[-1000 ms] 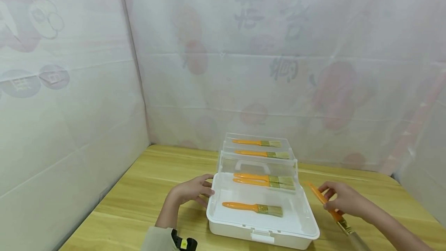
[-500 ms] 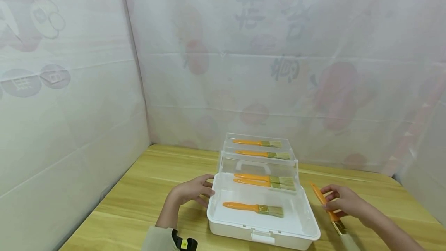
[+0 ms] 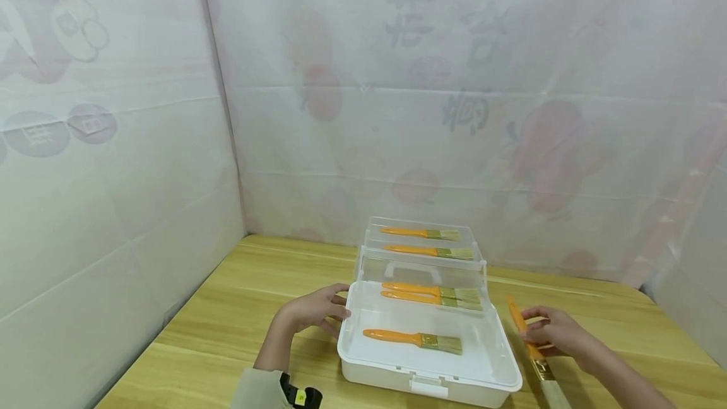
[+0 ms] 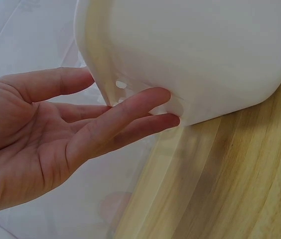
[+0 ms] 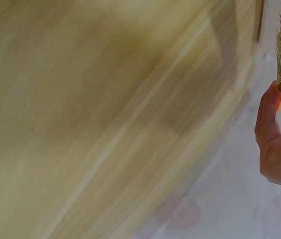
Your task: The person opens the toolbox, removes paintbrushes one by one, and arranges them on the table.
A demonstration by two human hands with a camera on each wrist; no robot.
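The right hand pinches a light, stiff brush by its orange handle. The left hand rests spread fingers on the box.

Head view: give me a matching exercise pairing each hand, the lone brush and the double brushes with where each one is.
1 left hand
2 right hand
3 single brush
4 pair of brushes

A in the clear tray above the base
B holding a brush right of the box
C on the box's white floor
D against the box's left side

1-D, 2-B, 3-C, 4-A
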